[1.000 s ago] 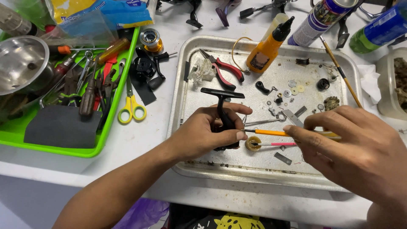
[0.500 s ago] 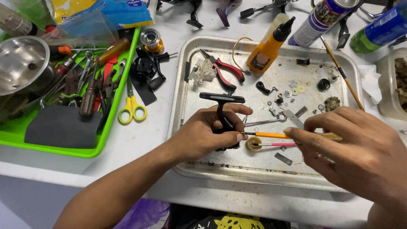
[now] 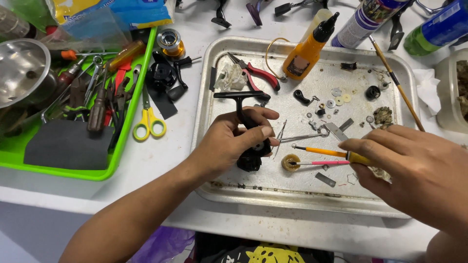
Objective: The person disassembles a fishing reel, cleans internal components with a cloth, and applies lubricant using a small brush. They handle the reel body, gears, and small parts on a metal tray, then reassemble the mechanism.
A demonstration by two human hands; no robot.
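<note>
While my left hand (image 3: 239, 139) clamps around a black reel body with a T-shaped handle (image 3: 246, 117), I keep it pressed low on the metal tray (image 3: 204, 112), near the tray's middle. My right hand (image 3: 414, 170) pinches an orange-handled tool (image 3: 336, 153) between thumb and fingers, its thin tip pointing toward the reel body without touching it, as far as I can tell. Just below that tool on the tray lie a pink-handled pick (image 3: 321, 162) and a small round brass part (image 3: 291, 162); a pair of tweezers (image 3: 300, 138) lies just above it.

Farther up the tray I see scattered washers and small black parts (image 3: 336, 100), red-handled pliers (image 3: 261, 74) and an orange bottle with a black nozzle (image 3: 312, 48) standing at the tray's far rim. A thin brush (image 3: 397, 85) lies slantwise across the tray's right edge.

Left of the tray, on the white worktop (image 3: 161, 160), yellow-handled scissors (image 3: 148, 119) lie beside a green bin (image 3: 117, 156) full of screwdrivers and pliers, with a steel bowl (image 3: 22, 70) at its far left. Beyond the tray stand a spray can (image 3: 363, 22) and a green bottle (image 3: 438, 31).
</note>
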